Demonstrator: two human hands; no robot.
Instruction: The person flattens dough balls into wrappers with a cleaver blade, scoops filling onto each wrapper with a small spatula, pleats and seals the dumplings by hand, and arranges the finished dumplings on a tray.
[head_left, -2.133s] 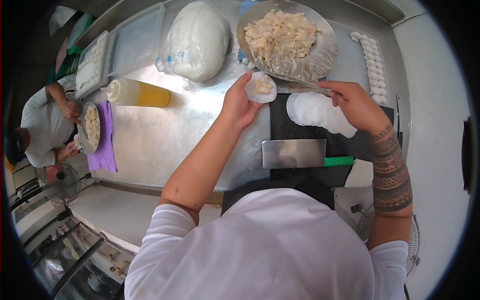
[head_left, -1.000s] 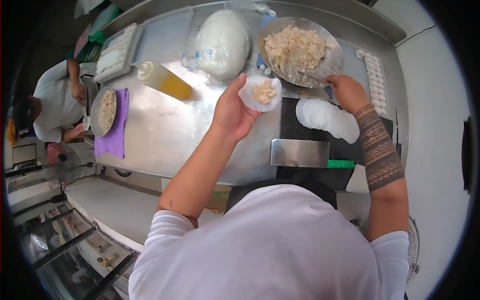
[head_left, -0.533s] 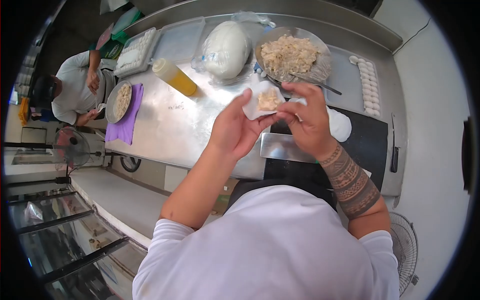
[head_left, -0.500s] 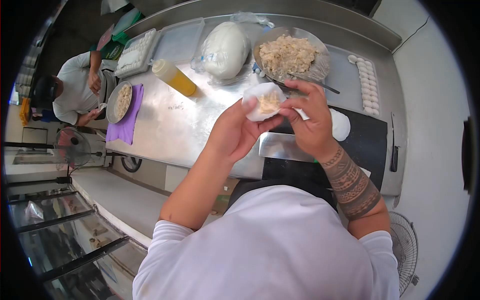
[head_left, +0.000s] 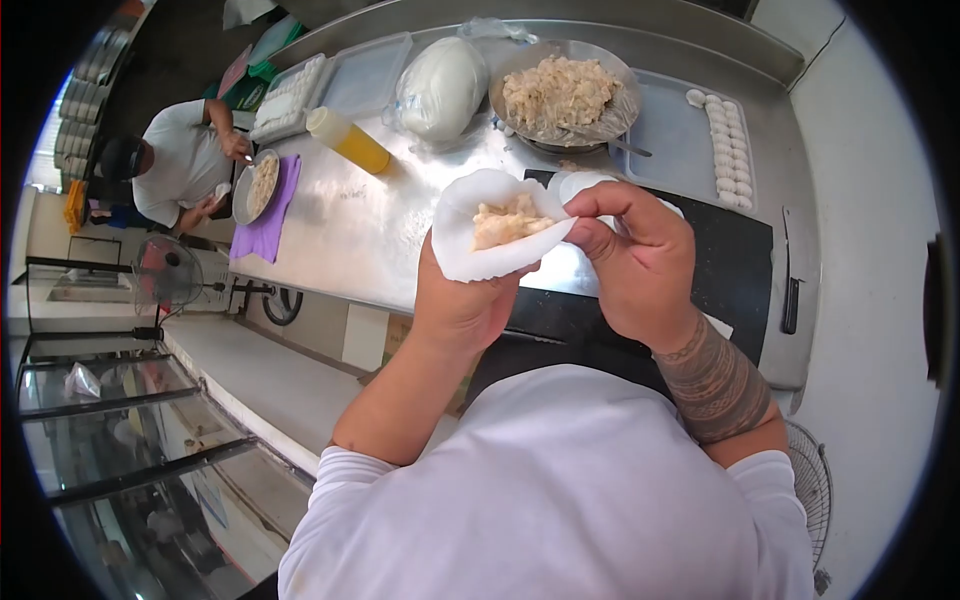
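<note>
A round white dumpling wrapper (head_left: pixel 455 240) lies spread over my left hand (head_left: pixel 465 310), which holds it from below with the fingers mostly hidden. On the wrapper sits a lump of pale minced filling (head_left: pixel 508 224). My right hand (head_left: pixel 645 262) pinches the wrapper's right edge between thumb and forefinger. Beneath and between my hands are a black board (head_left: pixel 735 262) and a shiny metal blade (head_left: pixel 565 277), partly covered. White round wrappers (head_left: pixel 577 184) show just behind my right hand.
A metal bowl (head_left: pixel 628 122) of filling stands behind my hands. Right of it, a tray (head_left: pixel 668 150) holds rows of dumplings. A knife (head_left: pixel 792 300) lies at right. Wrapped dough (head_left: pixel 440 90) and an oil bottle (head_left: pixel 350 142) stand left. A co-worker (head_left: pixel 185 150) works over a bowl at far left.
The wrapper, cupped before, is now spread wider and appears larger, nearer the camera. My right hand has shifted right and toward me, still pinching its edge. The view has shifted slightly.
</note>
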